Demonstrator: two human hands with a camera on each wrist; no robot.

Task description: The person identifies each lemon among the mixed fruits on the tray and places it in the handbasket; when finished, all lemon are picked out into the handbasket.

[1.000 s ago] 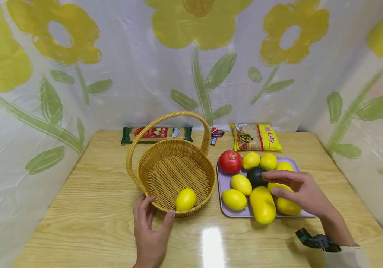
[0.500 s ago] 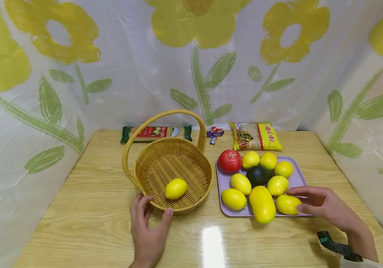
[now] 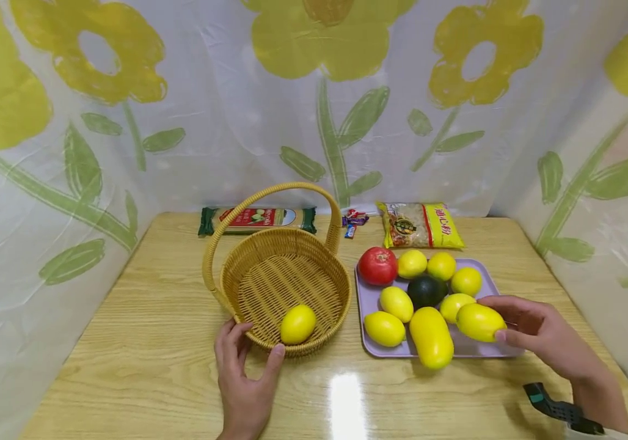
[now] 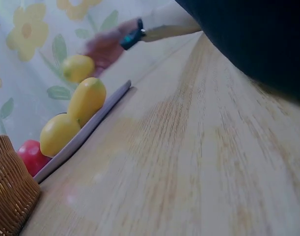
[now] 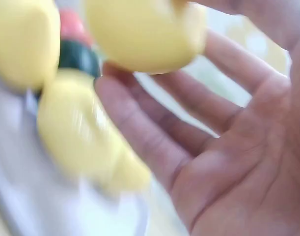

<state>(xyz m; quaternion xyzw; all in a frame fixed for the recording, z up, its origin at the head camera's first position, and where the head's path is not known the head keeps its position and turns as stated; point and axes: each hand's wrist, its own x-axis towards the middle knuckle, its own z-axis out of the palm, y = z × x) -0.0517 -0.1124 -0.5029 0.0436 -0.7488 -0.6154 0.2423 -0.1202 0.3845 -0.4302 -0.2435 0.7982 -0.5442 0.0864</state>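
Note:
A yellow lemon (image 3: 481, 322) is pinched between the thumb and fingers of my right hand (image 3: 547, 336), raised just above the right side of the lilac tray (image 3: 369, 342). The right wrist view shows this lemon (image 5: 145, 37) blurred near the fingertips. On the tray lie several other lemons (image 3: 384, 329), a long yellow fruit (image 3: 431, 338), a dark green avocado (image 3: 426, 290) and a red pomegranate (image 3: 377, 266). My left hand (image 3: 245, 382) rests with spread fingers and thumb against the near rim of a wicker basket (image 3: 286, 244). Inside the basket, one lemon (image 3: 298, 324) sits near the front.
Behind the basket, a green noodle packet (image 3: 259, 220) lies along the back wall. Small wrapped candies (image 3: 354, 221) and a yellow pasta bag (image 3: 421, 225) lie to its right. The basket's tall handle (image 3: 297, 186) arches above its rim. Flowered curtains enclose the table.
My right hand has moved right and down from above the avocado, taken hold of the front right lemon and lifted it. The lemon in the basket has rolled left, then back toward the front.

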